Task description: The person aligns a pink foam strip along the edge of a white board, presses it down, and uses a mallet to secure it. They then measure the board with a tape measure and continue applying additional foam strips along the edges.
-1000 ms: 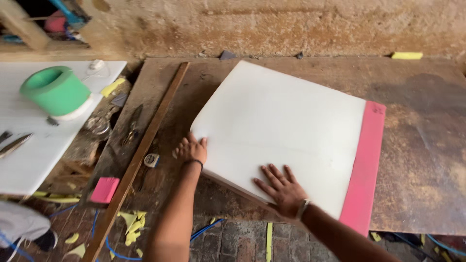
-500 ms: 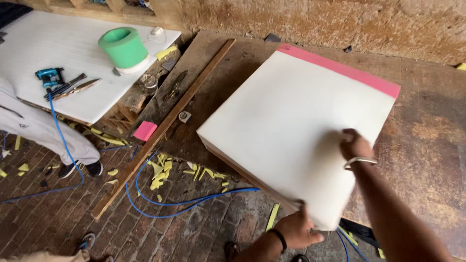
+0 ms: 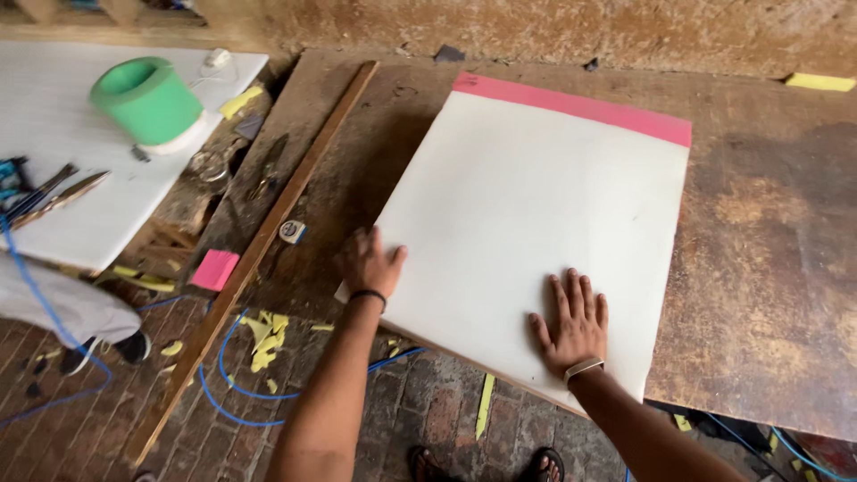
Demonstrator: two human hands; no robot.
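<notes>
You are pressing your right hand (image 3: 572,323) flat, fingers spread, on the near part of a large white foam sheet (image 3: 527,214). Your left hand (image 3: 368,261) is resting open at the sheet's near left edge, fingers lying on the corner and not closed around anything. The sheet is lying flat on a worn brown counter (image 3: 768,268), turned at an angle so its near corner is hanging out over the counter's near edge above the brick floor (image 3: 80,428). A pink strip (image 3: 571,105) is running along the sheet's far edge.

A long wooden strip (image 3: 268,241) is lying slantwise to the left of the sheet, well apart from your left hand, and a small tape measure (image 3: 292,232) is sitting just beside it. Farther left, a green tub (image 3: 147,98) is standing on a second white board (image 3: 62,152). A small pink block (image 3: 214,270) is sitting near the wooden strip's left side. A blue cable (image 3: 232,393) is looping across the floor among yellow scraps (image 3: 266,337). Your feet in sandals (image 3: 544,464) are showing at the near edge.
</notes>
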